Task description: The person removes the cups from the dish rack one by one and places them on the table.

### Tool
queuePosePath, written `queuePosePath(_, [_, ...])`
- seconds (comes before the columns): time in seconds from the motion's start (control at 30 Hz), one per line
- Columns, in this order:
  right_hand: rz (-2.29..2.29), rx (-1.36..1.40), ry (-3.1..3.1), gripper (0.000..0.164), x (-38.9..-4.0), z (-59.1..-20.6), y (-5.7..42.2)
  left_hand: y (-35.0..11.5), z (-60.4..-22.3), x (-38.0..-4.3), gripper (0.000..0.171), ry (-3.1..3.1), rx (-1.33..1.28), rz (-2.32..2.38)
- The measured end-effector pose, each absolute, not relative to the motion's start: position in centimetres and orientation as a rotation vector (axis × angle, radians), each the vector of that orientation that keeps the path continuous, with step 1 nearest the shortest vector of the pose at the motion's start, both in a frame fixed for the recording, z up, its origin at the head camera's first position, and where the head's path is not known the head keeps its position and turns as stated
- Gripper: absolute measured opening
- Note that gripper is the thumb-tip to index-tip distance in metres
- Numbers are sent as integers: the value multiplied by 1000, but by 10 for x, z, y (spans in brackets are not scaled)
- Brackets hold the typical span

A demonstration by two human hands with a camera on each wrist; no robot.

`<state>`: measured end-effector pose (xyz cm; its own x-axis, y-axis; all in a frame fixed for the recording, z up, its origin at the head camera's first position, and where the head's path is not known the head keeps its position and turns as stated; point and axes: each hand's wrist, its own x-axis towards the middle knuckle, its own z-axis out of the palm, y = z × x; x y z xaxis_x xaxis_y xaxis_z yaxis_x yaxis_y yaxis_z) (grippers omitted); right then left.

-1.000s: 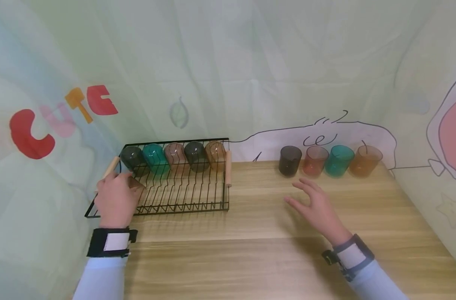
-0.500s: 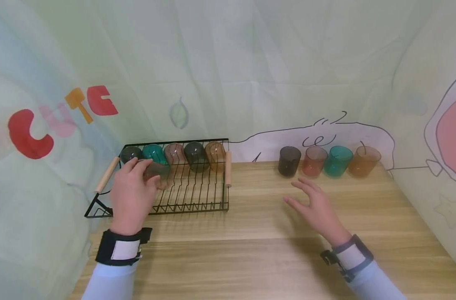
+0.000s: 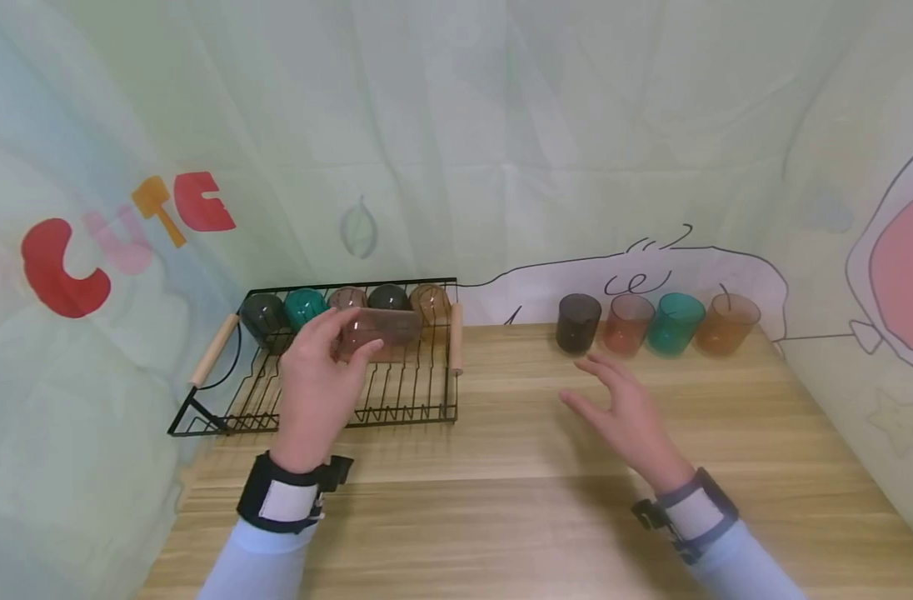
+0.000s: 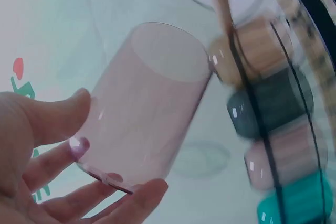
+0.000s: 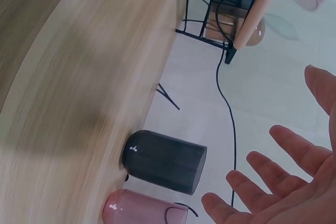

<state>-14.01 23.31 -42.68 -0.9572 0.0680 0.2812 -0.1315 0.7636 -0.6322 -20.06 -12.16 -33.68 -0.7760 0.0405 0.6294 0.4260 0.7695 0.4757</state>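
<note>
My left hand (image 3: 321,379) holds a pink glass (image 4: 149,95) by its base end, thumb on one side and fingers on the other. In the head view the glass lies on its side in the air over the rack, its mouth toward the right. The black wire rack (image 3: 404,415) has wooden handles and bears several upside-down glasses along its back. My right hand (image 3: 629,425) hovers over the table with thumb and fingers spread, holding nothing. Nearest to it stands an upright dark grey glass (image 3: 579,323).
Right of the grey glass stand a pink glass (image 3: 628,325), a teal glass (image 3: 676,323) and an amber glass (image 3: 728,325), all upright in a row at the back of the wooden table (image 3: 486,517). A printed curtain (image 3: 501,167) hangs behind.
My left hand has lifted the pink glass from the rack's left side, carried it to the right and turned it on its side. The right hand has barely moved.
</note>
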Motion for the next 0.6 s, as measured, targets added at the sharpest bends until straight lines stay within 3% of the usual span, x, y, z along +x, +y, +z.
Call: queuePosePath(0.6, [1187, 9, -2671, 68, -145, -418, 211, -49, -351, -203, 43, -2275, -417, -1535])
